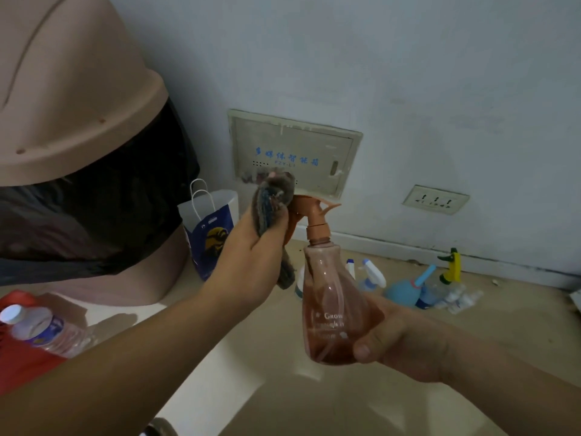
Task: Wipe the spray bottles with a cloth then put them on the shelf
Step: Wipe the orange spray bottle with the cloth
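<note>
One large pink bin (72,99), lined with a black bag (110,199), is seen filling the left of the frame. A wall panel (295,152) is set into the wall behind, and a white-and-blue paper bag (209,234) is stood on the floor just beside the bin.

In front, a brown-tinted spray bottle (330,309) is held upright above the floor. Its long axis runs near vertical, with the orange spray head (314,212) at the top. The wide lower body is gripped from the lower right by the right hand (399,344), with the thumb laid across the front. The left hand (251,247), entering from the lower left, is closed round a bunched grey cloth (273,193). The cloth is pressed against the back of the spray head, and the nozzle is pointed away to the right.

The cloth is thus placed at the bottle's top end, with the body directly below it. A downward stroke along the long axis is judged to be what the wiping calls for, and the left hand is the nearer to that work.

A plastic water bottle (44,330) is laid at the lower left. Further spray bottles, among them a white-and-blue one (372,273), a blue one (405,291) and a yellow-and-green one (452,265), are grouped on the floor by the skirting, well apart from both hands. A wall socket (435,199) is fixed above them. No shelf is shown.
</note>
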Action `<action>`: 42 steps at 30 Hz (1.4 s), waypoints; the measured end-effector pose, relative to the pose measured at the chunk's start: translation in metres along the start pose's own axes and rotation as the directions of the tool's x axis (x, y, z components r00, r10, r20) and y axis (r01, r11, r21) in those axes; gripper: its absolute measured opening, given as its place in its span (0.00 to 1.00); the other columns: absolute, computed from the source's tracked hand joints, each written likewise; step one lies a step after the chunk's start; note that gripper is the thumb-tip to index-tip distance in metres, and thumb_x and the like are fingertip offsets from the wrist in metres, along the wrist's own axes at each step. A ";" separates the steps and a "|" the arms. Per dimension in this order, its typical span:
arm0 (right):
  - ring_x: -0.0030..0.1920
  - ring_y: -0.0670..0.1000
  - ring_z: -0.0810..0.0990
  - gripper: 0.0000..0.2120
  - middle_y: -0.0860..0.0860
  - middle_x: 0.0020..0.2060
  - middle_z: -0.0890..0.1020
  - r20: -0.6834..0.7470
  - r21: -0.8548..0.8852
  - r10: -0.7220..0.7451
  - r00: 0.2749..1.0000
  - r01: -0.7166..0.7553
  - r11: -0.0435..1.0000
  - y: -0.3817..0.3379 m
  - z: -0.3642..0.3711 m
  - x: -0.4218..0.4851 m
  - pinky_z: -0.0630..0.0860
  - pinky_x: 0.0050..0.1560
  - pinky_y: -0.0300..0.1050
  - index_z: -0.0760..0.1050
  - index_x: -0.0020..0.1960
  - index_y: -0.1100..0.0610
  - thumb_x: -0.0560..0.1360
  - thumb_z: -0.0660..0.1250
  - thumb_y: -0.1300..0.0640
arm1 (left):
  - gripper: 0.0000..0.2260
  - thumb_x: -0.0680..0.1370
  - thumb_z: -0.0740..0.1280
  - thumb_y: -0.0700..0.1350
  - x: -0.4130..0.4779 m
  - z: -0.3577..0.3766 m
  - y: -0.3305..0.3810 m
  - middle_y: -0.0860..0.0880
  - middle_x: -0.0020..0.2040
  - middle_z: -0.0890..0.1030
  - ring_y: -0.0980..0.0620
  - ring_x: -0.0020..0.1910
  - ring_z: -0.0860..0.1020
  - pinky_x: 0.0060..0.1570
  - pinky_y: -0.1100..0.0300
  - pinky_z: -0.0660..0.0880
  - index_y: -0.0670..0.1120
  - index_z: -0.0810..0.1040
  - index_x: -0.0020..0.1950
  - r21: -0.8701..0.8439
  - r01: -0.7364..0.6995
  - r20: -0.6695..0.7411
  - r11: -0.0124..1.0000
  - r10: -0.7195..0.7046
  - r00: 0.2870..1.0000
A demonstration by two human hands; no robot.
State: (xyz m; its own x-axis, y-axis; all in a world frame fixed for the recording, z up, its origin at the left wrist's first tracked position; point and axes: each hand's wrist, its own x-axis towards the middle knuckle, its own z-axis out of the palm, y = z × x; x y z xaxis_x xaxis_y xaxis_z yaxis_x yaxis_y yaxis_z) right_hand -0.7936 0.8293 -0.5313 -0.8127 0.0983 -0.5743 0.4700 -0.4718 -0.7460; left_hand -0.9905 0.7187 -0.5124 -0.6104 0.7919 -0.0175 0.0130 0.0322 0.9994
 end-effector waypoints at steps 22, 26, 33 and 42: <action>0.55 0.61 0.85 0.16 0.60 0.53 0.87 -0.217 -0.123 -0.131 0.968 0.106 0.987 0.002 0.003 0.008 0.81 0.61 0.60 0.87 0.52 0.58 0.64 0.73 0.65 | 0.26 0.82 0.60 0.52 -0.025 0.023 -0.044 0.62 0.82 0.51 0.63 0.81 0.46 0.81 0.58 0.46 0.58 0.60 0.81 0.398 -0.439 0.515 0.805 0.199 0.833; 0.52 0.58 0.85 0.21 0.58 0.52 0.86 -0.238 -0.230 -0.131 0.962 0.075 0.970 0.000 0.010 0.011 0.81 0.60 0.56 0.81 0.59 0.61 0.67 0.78 0.61 | 0.29 0.82 0.62 0.50 -0.016 0.023 -0.032 0.70 0.77 0.42 0.64 0.81 0.41 0.82 0.55 0.47 0.62 0.53 0.80 0.376 -0.320 0.363 0.870 0.179 0.914; 0.56 0.43 0.84 0.23 0.45 0.59 0.86 -0.400 -0.490 -0.204 0.894 -0.021 0.871 0.000 0.011 0.004 0.80 0.62 0.46 0.80 0.62 0.48 0.69 0.82 0.54 | 0.26 0.82 0.60 0.49 -0.031 0.027 -0.032 0.63 0.82 0.52 0.68 0.79 0.42 0.82 0.51 0.39 0.54 0.62 0.81 0.450 -0.554 0.541 0.701 0.280 0.793; 0.58 0.46 0.84 0.16 0.43 0.49 0.85 -0.428 -0.581 -0.280 0.859 -0.024 0.814 0.007 -0.005 0.012 0.80 0.48 0.33 0.77 0.55 0.49 0.73 0.78 0.62 | 0.27 0.82 0.60 0.49 -0.041 0.027 -0.040 0.60 0.82 0.57 0.65 0.81 0.46 0.81 0.57 0.40 0.55 0.62 0.81 0.462 -0.616 0.632 0.638 0.250 0.734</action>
State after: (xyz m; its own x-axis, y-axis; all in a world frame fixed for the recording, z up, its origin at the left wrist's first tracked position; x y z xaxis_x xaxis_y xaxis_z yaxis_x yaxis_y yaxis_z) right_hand -0.7983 0.8316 -0.5447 -0.6826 0.5916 -0.4290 0.6020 0.1225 -0.7890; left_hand -0.9445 0.7012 -0.5529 0.0559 0.9743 0.2183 0.7501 -0.1853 0.6348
